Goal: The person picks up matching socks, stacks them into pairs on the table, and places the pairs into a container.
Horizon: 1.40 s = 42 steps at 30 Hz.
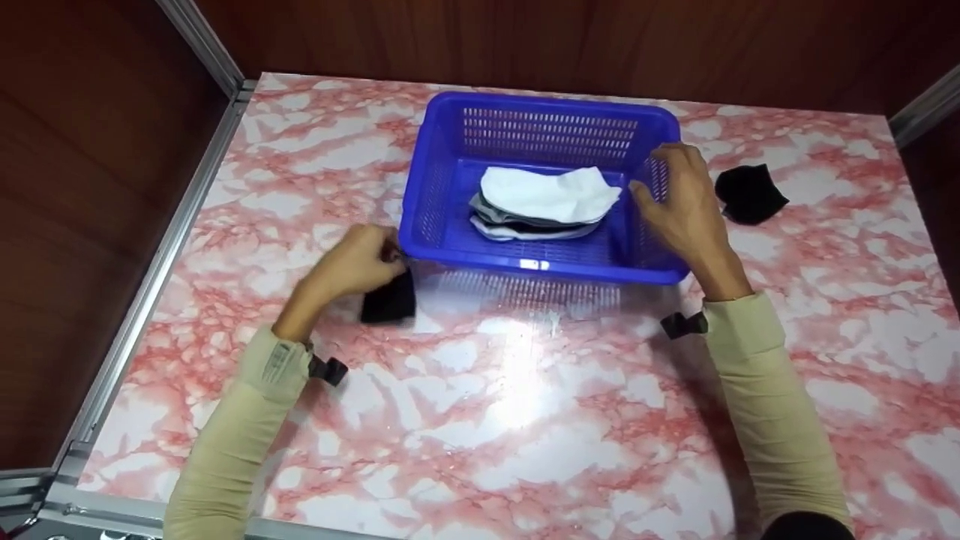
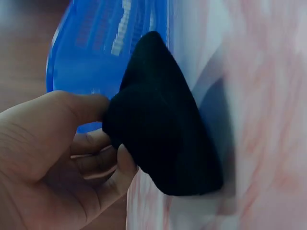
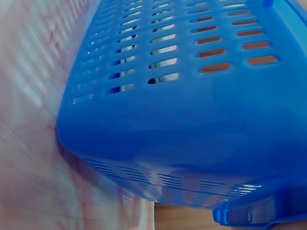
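Note:
In the head view my left hand [image 1: 364, 259] is beside the basket's front left corner, pinching a folded black sock [image 1: 390, 298]. The left wrist view shows the thumb and fingers on one edge of the black sock [image 2: 158, 124], which stands tilted above the tabletop. My right hand [image 1: 684, 199] reaches over the right rim of the blue basket [image 1: 544, 265], thumb and fingers loosely bent and spread apart. Whether it touches the rim cannot be told. A stack of white and grey socks [image 1: 547, 196] lies flat inside. The right wrist view shows mostly the basket's slotted wall [image 3: 182, 110].
A second folded black sock [image 1: 750, 193] lies right of the basket. The tabletop [image 1: 480, 420] has a red and white marbled pattern. Dark wooden panels [image 1: 525, 45] stand behind and at both sides, with a metal rail [image 1: 161, 270] along the left edge.

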Each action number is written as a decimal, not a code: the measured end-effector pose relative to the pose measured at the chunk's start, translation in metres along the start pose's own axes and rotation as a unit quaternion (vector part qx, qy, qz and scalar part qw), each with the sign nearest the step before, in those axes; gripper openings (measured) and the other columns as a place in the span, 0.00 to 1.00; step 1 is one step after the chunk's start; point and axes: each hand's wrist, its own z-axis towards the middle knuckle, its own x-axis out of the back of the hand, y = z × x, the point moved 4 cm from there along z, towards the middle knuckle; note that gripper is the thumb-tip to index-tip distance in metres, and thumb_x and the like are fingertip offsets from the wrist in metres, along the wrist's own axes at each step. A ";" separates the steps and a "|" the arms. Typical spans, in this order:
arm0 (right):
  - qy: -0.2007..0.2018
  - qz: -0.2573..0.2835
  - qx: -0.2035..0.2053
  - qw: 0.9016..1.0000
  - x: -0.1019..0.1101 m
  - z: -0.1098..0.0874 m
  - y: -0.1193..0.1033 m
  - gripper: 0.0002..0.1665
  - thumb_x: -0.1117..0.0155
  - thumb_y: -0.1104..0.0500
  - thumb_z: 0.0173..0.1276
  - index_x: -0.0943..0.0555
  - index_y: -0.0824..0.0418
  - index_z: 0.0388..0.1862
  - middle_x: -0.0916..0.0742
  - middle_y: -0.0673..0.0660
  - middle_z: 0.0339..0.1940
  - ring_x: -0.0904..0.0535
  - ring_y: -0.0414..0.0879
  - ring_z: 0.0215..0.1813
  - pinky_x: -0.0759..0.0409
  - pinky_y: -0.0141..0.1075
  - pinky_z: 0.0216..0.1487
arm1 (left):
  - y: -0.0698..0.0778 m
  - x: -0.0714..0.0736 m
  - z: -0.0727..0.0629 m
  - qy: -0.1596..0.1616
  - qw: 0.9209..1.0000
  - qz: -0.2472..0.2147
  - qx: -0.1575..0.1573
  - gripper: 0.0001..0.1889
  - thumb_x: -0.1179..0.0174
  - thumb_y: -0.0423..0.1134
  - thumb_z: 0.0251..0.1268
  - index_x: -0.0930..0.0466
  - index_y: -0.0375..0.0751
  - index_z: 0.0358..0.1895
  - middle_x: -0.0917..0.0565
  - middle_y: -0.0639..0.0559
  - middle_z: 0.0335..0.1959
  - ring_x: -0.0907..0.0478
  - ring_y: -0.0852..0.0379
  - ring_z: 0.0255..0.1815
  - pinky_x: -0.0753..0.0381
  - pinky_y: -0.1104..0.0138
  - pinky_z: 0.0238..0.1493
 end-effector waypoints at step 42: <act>-0.043 0.030 0.304 0.951 -0.001 -0.125 -0.101 0.12 0.29 0.67 0.68 0.16 0.68 0.49 0.14 0.65 0.56 0.17 0.57 0.57 0.17 0.43 0.61 | 0.072 -0.084 -0.020 -0.160 0.976 0.082 -0.121 0.34 0.30 0.49 0.69 0.28 0.49 0.76 0.17 0.46 0.50 0.22 0.51 0.52 0.23 0.53 0.69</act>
